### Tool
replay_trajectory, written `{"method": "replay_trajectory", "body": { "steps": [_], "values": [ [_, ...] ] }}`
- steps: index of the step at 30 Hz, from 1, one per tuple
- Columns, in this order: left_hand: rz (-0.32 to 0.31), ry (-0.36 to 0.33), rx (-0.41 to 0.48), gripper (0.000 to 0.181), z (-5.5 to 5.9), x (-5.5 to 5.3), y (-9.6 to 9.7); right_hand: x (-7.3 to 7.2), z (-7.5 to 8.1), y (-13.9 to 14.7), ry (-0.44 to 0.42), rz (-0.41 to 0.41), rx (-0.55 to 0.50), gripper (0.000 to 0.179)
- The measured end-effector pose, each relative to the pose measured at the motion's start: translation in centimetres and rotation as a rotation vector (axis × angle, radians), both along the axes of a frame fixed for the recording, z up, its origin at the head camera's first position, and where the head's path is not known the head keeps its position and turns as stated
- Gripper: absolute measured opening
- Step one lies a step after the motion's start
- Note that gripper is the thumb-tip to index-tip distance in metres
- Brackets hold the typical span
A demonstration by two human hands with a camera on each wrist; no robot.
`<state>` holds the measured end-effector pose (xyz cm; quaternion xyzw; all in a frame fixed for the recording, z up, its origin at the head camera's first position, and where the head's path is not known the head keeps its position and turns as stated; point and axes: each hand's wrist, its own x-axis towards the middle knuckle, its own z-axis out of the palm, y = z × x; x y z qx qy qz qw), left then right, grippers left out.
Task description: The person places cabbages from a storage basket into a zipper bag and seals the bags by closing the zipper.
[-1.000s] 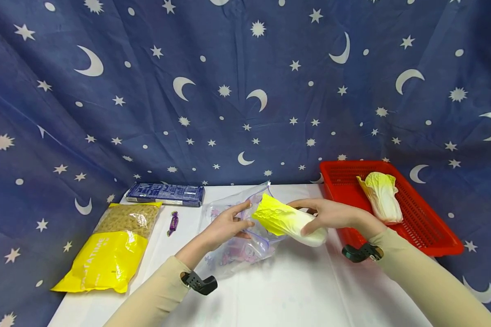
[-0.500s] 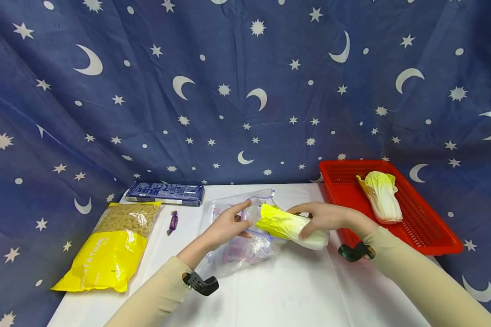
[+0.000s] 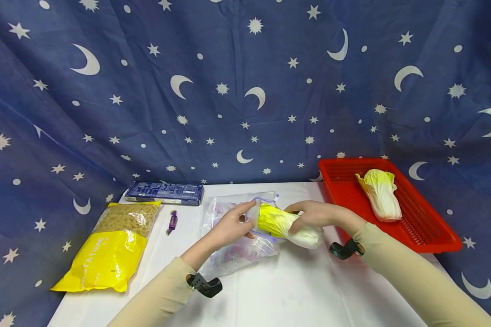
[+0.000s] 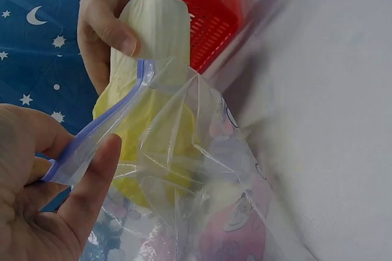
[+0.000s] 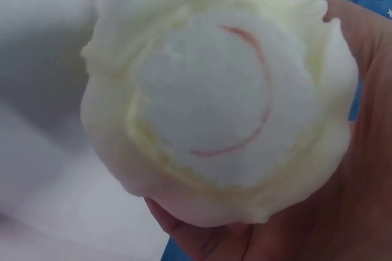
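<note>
My right hand (image 3: 323,215) grips a napa cabbage (image 3: 304,235) by its white base, its yellow leafy end pointing left. That leafy end sits inside the mouth of a clear zip bag (image 4: 202,163) with a purple zip strip and pink printed figures. My left hand (image 3: 232,227) pinches the bag's edge at the zip strip, holding the mouth apart, with the strip running between thumb and fingers in the left wrist view. The cut base of the cabbage (image 5: 214,102), marked by a curved reddish line, fills the right wrist view, with my right palm behind it.
A red plastic basket (image 3: 442,243) at the right holds a second napa cabbage (image 3: 382,195). Left of the bag lie a purple-wrapped candy (image 3: 172,222), a yellow pasta bag (image 3: 110,254) and a flat blue box (image 3: 165,193). A star-patterned curtain (image 3: 229,91) hangs behind the white table (image 3: 294,290).
My right hand has moved left with the cabbage, and its leafy end has gone into the bag's mouth. The left hand has shifted slightly right, keeping hold of the bag.
</note>
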<state>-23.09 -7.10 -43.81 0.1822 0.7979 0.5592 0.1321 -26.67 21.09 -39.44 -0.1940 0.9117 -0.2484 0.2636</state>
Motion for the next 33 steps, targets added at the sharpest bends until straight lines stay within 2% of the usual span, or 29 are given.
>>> {"method": "replay_trajectory", "body": {
  "steps": [9,23,29,33],
  "values": [
    [-0.010,0.007,-0.010,0.070,-0.2,0.2,0.6,-0.7,-0.4,-0.7,-0.055,-0.060,-0.065,0.066],
    [-0.018,-0.037,0.019,0.073,-1.1,0.4,1.0,-0.9,-1.2,0.0,-0.276,-0.271,-0.335,0.065],
    [-0.012,-0.056,0.064,0.074,-1.0,0.6,1.3,-1.1,-1.6,0.0,-0.380,-0.345,-0.458,0.061],
    [-0.006,-0.063,0.065,0.073,-1.0,0.7,1.4,-1.3,-2.0,0.1,-0.460,-0.435,-0.511,0.059]
  ]
}}
